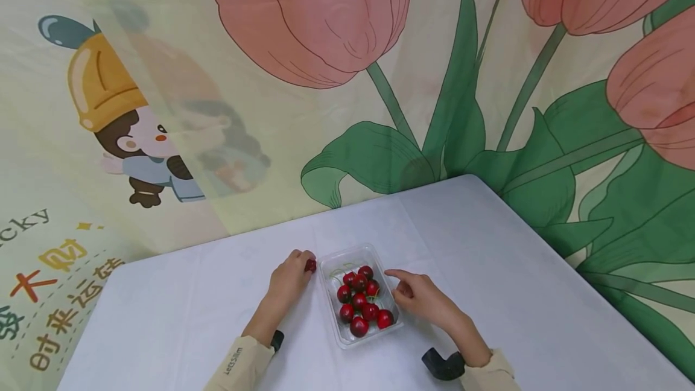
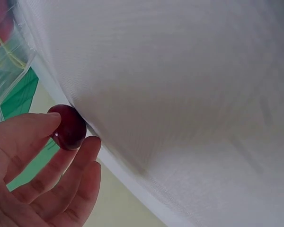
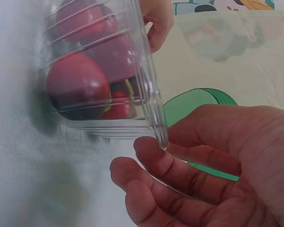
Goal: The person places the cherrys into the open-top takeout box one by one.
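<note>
My left hand (image 1: 289, 278) is just left of a clear plastic tray (image 1: 340, 339) on the table. It pinches a dark red cherry (image 2: 70, 127) between thumb and fingertips, close over the white cloth. Inside the tray lie several red cherries (image 1: 359, 326), some with thin green stems. At the tray's right side is my right hand (image 1: 426, 299), with one finger stretched out and the others loosely bent. Its fingertips (image 3: 149, 150) lie right at the tray's rim in the right wrist view.
A white cloth covers the table (image 1: 179, 312), whose far edge meets a printed curtain (image 1: 271, 137) with tulips and a cartoon figure. To the right, the table edge slants down past more printed leaves. Black straps (image 1: 442, 364) are on both wrists, below beige sleeves.
</note>
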Demonstrator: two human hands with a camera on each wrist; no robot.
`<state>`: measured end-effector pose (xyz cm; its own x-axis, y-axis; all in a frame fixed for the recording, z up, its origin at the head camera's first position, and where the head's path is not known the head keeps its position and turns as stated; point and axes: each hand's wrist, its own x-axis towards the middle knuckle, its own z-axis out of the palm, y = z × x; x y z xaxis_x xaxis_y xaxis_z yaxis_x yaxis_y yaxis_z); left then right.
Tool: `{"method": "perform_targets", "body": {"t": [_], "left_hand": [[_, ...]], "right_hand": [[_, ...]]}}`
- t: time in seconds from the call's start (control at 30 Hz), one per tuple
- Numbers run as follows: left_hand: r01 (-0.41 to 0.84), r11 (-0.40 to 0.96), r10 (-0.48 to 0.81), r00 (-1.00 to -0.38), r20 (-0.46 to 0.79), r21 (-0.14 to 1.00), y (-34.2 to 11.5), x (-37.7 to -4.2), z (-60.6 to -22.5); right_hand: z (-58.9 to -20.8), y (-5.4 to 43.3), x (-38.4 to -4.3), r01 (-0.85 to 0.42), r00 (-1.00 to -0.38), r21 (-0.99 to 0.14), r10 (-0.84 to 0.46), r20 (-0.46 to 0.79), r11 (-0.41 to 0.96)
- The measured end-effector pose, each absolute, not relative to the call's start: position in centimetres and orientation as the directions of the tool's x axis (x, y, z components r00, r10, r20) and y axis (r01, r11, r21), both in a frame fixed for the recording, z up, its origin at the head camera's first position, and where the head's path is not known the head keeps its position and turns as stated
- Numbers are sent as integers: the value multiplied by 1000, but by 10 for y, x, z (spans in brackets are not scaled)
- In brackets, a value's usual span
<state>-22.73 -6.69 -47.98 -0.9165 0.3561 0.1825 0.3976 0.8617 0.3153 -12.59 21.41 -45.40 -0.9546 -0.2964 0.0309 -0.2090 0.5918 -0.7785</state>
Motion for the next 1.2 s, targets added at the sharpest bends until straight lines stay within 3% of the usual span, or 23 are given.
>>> {"method": "perform_targets", "body": {"t": [0.63,0.93,1.2], "left_hand": [[403,851,330,-909,253,337,-73,-212,-461],[510,805,375,-834,405,303,-71,-196,-441],[596,765,458,-769,445,243,-59,-174,-421]], "right_hand": [[-452,213,-126,-205,-954,-777,-298,23,595],[-453,214,-126,-211,-954,-772,-298,29,599],[-454,213,-127,-215,-953,-770,-301,31,601]]}}
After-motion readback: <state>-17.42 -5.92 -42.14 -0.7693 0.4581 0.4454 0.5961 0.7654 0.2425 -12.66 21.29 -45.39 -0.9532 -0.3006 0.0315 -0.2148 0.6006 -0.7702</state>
